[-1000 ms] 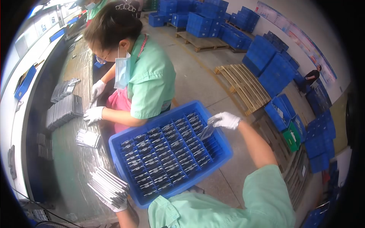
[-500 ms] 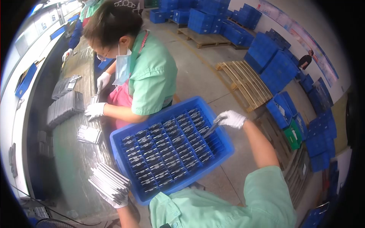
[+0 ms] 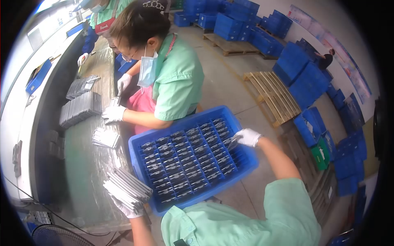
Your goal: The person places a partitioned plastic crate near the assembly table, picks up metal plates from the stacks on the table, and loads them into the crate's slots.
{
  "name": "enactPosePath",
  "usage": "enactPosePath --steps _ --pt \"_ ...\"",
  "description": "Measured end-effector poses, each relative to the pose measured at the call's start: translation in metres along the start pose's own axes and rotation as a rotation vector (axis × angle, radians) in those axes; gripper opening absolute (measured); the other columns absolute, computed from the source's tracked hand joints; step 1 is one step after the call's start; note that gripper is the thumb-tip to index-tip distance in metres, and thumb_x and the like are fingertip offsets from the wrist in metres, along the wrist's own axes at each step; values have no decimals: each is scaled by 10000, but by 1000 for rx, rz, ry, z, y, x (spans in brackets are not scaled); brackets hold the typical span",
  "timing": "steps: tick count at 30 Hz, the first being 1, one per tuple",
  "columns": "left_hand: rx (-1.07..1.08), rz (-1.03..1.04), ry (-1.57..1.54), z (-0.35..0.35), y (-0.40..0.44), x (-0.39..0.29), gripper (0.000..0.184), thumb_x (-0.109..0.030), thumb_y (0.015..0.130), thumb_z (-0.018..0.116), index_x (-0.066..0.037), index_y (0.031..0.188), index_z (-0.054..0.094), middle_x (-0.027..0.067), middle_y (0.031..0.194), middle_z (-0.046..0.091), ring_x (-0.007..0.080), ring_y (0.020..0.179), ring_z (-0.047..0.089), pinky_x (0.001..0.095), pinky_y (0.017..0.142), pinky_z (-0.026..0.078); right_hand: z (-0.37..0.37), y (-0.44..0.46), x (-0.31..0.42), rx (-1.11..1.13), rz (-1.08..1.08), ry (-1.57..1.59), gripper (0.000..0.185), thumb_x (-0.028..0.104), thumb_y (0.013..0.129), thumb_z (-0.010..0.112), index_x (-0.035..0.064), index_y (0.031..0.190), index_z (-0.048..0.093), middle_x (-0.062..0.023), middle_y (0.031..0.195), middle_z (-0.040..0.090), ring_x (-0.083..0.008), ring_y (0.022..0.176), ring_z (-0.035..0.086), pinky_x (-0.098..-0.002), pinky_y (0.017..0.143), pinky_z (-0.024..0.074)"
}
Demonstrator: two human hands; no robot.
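My left hand (image 3: 128, 208), in a white glove, grips a fanned stack of thin flat metallic plates (image 3: 128, 189) beside the crate's left front corner. Over the right-hand column of the blue divided crate (image 3: 247, 167), my gloved right hand (image 3: 248, 137) pinches one thin grey plate (image 3: 233, 143). The lower end of that plate is at the slots; whether it sits inside one cannot be made out. Rows of similar plates stand on edge in the crate's other columns. Several free slots show at the lower right.
A co-worker (image 3: 180, 78) in a green shirt sits close beyond the crate, gloved hands at the plastic-covered bench (image 3: 88, 164). Plate stacks (image 3: 81, 108) line that bench. Wooden pallets (image 3: 273, 96) and blue bins (image 3: 305, 78) stand to the right. A fan (image 3: 55, 237) is at lower left.
My right hand has moved inward and lower over the crate with its plate. The left hand still holds the stack. The whole view has shifted slightly.
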State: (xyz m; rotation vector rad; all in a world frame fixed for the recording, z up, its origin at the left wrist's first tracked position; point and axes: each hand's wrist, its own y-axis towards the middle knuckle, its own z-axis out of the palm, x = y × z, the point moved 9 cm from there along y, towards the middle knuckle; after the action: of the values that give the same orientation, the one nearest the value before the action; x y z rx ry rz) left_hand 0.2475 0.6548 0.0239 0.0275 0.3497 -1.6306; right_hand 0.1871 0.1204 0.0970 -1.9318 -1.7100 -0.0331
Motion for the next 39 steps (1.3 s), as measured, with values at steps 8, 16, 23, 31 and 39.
enactPosePath --steps 8,16,23,31,39 --pt "45 -54 98 3 0 -4 614 -459 866 520 -141 1371 375 74 1388 410 281 1228 417 447 1057 294 11 52 213 -89 -205 345 583 358 763 658 39 1230 520 -178 1119 600 -286 1052 572 -376 916 442" --pt "-44 -88 38 -14 -3 -3 617 -438 865 522 -107 1367 388 102 1367 440 285 1227 438 445 1053 317 151 134 397 211 -373 535 898 526 765 640 2 1395 275 -260 1282 478 -331 1194 481 -344 989 377" --pt "-43 -130 17 -26 0 -2 643 -458 855 531 -104 1370 378 118 1378 421 295 1237 427 453 1051 323 123 130 408 256 -434 292 677 447 678 743 17 1163 548 -187 1089 605 -289 1013 578 -350 883 445" --pt "-111 -114 274 -5 -13 -2 729 -547 809 540 -156 1391 339 125 1385 383 328 1245 390 502 1012 353 66 111 335 144 -555 298 495 311 658 742 62 1059 591 -152 994 633 -288 932 601 -381 836 470" --pt "40 -126 90 -9 -4 4 641 -438 864 534 -132 1393 341 106 1407 378 289 1260 400 484 1042 330 -58 1 107 -23 9 232 330 210 770 650 64 1061 592 -121 962 663 -241 886 639 -348 787 493"
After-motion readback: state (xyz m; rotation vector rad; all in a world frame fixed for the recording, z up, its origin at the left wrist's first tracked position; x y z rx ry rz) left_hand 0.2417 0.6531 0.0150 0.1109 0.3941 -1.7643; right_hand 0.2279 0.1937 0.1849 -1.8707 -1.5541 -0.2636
